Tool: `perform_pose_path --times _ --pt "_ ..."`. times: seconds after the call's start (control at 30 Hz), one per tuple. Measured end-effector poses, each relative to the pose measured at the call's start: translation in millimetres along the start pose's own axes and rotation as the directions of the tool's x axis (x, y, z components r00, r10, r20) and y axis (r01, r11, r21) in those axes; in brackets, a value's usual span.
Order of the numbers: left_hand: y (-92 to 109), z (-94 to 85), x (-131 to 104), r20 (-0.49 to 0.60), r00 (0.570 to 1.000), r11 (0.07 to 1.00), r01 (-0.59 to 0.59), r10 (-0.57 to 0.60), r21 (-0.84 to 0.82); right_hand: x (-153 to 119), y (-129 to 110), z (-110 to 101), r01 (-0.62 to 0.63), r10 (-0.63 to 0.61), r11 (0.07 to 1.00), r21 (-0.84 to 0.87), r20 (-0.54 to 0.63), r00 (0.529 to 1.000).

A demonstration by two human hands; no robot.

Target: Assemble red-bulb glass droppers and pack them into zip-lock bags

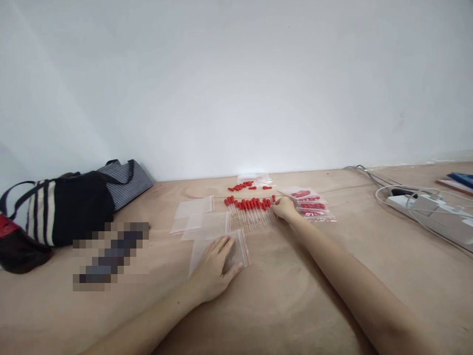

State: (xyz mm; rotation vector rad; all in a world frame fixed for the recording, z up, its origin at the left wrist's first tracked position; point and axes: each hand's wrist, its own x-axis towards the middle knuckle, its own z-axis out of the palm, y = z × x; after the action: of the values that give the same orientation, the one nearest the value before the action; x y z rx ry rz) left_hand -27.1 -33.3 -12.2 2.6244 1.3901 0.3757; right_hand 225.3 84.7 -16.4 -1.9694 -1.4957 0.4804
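Observation:
My left hand (214, 268) lies flat with its fingers stretched out on a clear zip bag (242, 249) near the middle of the table. Two more clear zip bags, a nearer one (212, 227) and a farther one (194, 206), lie overlapping beyond it. A row of droppers (251, 204) with red bulbs and thin clear stems is spread out ahead. At the right end of this row, my right hand (285, 209) has its fingers closed on a dropper (273, 198), whose red bulb shows above the fingertips. Filled zip bags (314, 207) with red bulbs inside lie just right of that hand.
Loose red bulbs (242, 186) and a bag of clear stems (254, 178) lie near the wall. Dark bags (81, 207) and a blurred object (114, 254) are at left. A white power strip (428, 212) with cables lies at right, near a blue item (461, 178).

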Motion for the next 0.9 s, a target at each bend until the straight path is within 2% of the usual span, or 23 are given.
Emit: perform_pose_path --times 0.13,0.2,0.3,0.4,0.53,0.7,0.9 --pt "6 -7.8 4 0.069 0.992 0.994 -0.101 0.103 -0.029 -15 1 -6 0.084 -0.075 0.991 0.105 -0.079 0.994" --pt "6 -9.9 12 0.132 0.985 0.993 -0.108 0.113 -0.045 -30 3 -8 0.169 -0.148 0.957 0.236 -0.106 0.983" --pt "7 -6.5 23 0.172 0.983 0.995 -0.059 0.071 -0.077 -59 9 -9 0.252 -0.266 0.772 0.584 -0.064 0.962" --pt "14 1.6 29 0.117 0.991 0.991 -0.050 0.064 -0.121 -85 18 -10 0.189 -0.286 0.640 0.745 0.003 0.958" --pt "24 9.8 30 0.032 0.995 0.986 -0.085 0.091 -0.145 -103 28 -11 0.082 -0.250 0.556 0.827 0.072 0.965" --pt "27 11.5 31 0.030 0.995 0.985 -0.087 0.093 -0.150 -103 24 -4 0.053 -0.202 0.460 0.886 0.046 0.978" --pt "28 11.1 31 0.045 0.995 0.986 -0.077 0.084 -0.146 -103 11 6 0.017 -0.157 0.418 0.908 0.053 0.986"
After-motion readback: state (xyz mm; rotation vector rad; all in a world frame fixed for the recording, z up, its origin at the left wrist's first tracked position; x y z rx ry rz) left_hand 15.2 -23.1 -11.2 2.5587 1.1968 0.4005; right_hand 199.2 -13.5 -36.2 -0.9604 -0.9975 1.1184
